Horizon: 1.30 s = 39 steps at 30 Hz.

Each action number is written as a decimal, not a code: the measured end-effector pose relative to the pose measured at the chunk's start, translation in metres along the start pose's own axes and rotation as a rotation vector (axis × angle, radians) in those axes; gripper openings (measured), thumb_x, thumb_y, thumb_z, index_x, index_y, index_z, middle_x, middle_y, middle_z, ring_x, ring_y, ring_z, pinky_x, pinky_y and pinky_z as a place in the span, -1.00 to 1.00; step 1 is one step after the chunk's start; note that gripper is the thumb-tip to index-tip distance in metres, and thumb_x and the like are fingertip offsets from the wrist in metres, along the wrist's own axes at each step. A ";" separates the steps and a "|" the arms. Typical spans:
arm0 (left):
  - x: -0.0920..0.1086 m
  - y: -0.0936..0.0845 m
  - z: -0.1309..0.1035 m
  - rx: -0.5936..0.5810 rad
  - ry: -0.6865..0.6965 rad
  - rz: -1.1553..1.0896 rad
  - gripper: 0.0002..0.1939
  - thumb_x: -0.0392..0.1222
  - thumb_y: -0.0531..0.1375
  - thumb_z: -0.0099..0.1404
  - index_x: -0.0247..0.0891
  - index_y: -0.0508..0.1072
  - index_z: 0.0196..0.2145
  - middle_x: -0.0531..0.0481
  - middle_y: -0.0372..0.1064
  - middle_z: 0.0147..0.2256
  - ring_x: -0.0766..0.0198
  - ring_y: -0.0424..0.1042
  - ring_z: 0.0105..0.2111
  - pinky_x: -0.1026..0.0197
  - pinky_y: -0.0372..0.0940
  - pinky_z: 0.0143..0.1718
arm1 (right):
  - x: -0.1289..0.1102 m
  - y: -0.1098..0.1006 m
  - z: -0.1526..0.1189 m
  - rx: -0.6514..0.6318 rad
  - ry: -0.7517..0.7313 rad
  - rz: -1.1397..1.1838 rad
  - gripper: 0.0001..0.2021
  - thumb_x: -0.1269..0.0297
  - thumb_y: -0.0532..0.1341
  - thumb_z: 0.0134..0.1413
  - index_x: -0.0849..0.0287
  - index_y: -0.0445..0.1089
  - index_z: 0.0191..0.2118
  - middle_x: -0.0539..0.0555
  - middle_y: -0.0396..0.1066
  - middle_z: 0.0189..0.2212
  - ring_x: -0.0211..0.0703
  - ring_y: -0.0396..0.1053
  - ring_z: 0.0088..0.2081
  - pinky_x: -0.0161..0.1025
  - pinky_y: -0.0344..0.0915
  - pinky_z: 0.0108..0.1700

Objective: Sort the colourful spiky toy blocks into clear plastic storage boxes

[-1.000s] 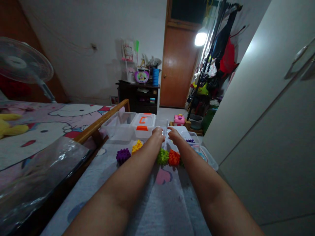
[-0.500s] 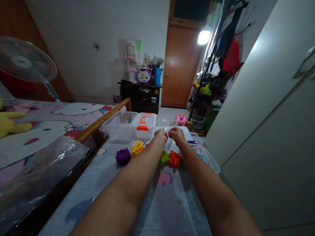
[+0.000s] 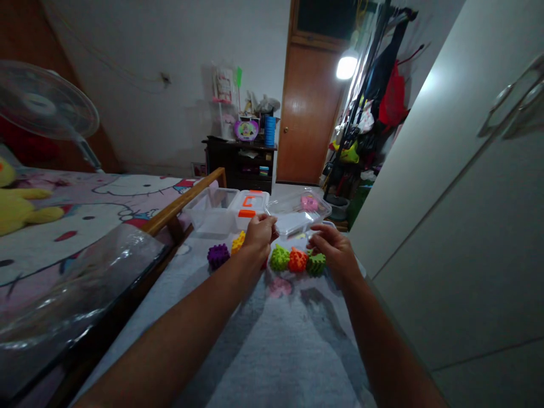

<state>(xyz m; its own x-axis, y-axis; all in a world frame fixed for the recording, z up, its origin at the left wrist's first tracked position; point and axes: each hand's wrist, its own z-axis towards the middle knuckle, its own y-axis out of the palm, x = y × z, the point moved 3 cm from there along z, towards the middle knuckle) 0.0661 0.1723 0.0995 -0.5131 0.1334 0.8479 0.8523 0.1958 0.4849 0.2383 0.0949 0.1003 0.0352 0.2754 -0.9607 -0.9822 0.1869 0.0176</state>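
Clear lid: a thin, see-through plastic lid (image 3: 293, 214) with rounded corners and a shiny rim, tilted above the far part of the cloth; a pink toy case (image 3: 309, 203) shows through it.
Left hand: fingers of the left hand (image 3: 260, 233) pinched on the near left corner of the lid.
Right hand: thumb and fingers of the right hand (image 3: 335, 250) apart, just beside the dark green block (image 3: 316, 263).
Blocks: knobbly cubes in a row, purple (image 3: 218, 256), yellow (image 3: 238, 242), light green (image 3: 280, 258), orange (image 3: 298, 260) and the dark green one; a bit of red shows beside the left wrist.
Boxes: an open clear box (image 3: 210, 218) next to a lidded one with orange clips (image 3: 250, 208).
Cloth: pale grey-blue cloth (image 3: 276, 345), with a pink patch near the blocks.
Left side: wooden rail (image 3: 191, 198), crinkled plastic bag (image 3: 89, 283), cartoon bedsheet (image 3: 85, 221), yellow plush toy (image 3: 29, 209), fan (image 3: 38, 102).
Room: dark cabinet (image 3: 232, 170), brown door (image 3: 308, 113), lit bulb (image 3: 347, 65), hanging bags, pale wardrobe (image 3: 450, 215) on the right.
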 end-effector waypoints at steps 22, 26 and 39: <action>-0.028 -0.198 -0.093 -0.453 -0.113 0.642 0.05 0.08 0.46 -0.09 -0.11 0.08 0.27 -0.32 0.05 0.28 -0.10 0.13 0.26 -0.05 0.21 0.13 | 0.053 -0.006 -0.125 -0.237 0.071 -0.670 -0.08 -0.07 0.35 -0.11 0.13 0.03 0.34 0.31 0.18 0.22 0.24 0.22 0.20 0.15 0.28 0.13; -0.041 -0.204 -0.086 -0.722 -0.025 0.789 0.55 0.02 0.54 -0.25 -0.02 -0.48 0.39 -0.37 -0.45 0.42 -0.15 -0.35 0.40 -0.23 -0.23 0.33 | 0.042 0.002 -0.110 -0.546 -0.137 -0.763 0.25 -0.12 0.45 -0.27 0.02 -0.32 0.43 0.26 -0.25 0.42 0.27 -0.24 0.41 0.24 -0.11 0.35; -0.051 -0.184 -0.088 -0.671 0.182 0.833 0.49 -0.09 0.50 -0.09 -0.12 -0.58 0.38 -0.38 0.11 0.26 -0.10 0.15 0.27 -0.12 -0.02 0.28 | 0.037 0.032 -0.088 -0.754 -0.143 -0.853 0.18 -0.04 0.47 -0.32 0.11 -0.10 0.41 0.31 0.00 0.33 0.30 -0.06 0.35 0.21 -0.04 0.33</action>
<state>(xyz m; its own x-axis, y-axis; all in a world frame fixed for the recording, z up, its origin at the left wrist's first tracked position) -0.0552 0.0440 -0.0139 0.2280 -0.1781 0.9573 0.8359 -0.4683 -0.2862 0.1920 0.0284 0.0411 0.7158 0.4439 -0.5390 -0.4872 -0.2355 -0.8409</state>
